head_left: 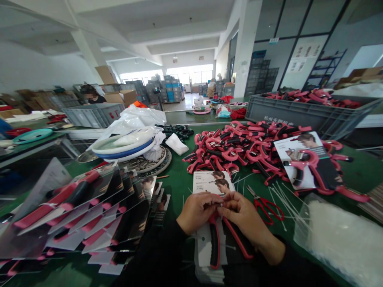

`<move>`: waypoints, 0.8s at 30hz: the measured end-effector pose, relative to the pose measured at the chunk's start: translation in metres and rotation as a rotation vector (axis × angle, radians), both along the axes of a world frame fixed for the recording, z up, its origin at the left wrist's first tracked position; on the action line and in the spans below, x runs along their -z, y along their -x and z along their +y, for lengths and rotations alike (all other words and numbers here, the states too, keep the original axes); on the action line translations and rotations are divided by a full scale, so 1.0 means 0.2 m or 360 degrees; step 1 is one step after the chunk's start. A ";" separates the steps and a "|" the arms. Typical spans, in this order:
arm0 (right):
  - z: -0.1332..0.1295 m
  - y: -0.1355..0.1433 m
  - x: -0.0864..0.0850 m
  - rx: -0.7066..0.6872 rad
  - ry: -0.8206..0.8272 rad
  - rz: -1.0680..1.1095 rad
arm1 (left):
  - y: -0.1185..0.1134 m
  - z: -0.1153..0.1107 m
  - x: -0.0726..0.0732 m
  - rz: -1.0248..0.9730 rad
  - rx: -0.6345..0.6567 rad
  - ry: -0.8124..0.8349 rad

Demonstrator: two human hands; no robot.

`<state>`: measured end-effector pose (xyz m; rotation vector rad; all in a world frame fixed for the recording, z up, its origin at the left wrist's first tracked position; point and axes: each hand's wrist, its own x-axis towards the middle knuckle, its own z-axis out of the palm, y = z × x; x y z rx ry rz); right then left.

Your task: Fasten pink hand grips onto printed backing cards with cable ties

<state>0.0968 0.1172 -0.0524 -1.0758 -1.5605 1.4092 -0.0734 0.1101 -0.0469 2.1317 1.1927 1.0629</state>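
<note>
Right in front of me a pink and black hand grip strengthener (214, 245) lies on a printed cardboard card (209, 182), its handles pointing toward me. My left hand (197, 212) is closed around the top of the strengthener, fingers curled over its spring end. From the other side my right hand (245, 217) meets it in a pinch, thumb and forefinger together. A small pale bit shows between the fingertips, too small to name. The spring end is hidden by my fingers. Beside my right hand lie red-handled scissors (266, 207) and loose white cable ties (289, 199).
Carded strengtheners (98, 207) are stacked at left. Loose pink strengtheners (239, 147) form a heap ahead, with another carded one (308, 167) at right. A plastic bag (344, 235) lies near right, and a grey crate (299, 115) stands behind. Round trays (125, 145) sit back left.
</note>
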 end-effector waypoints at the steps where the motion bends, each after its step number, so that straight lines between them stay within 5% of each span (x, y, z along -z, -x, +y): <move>1: 0.00 0.00 0.00 -0.0018 0.0000 -0.0009 | 0.00 0.00 -0.01 0.0001 0.0004 0.0027; 10: 0.02 0.03 -0.06 -0.0040 -0.0159 -0.0147 | 0.06 0.00 -0.06 0.0126 0.0112 0.0060; 24: -0.01 0.03 0.00 0.0184 -0.0679 -0.0294 | 0.00 -0.06 -0.07 0.0757 -0.0123 -0.0472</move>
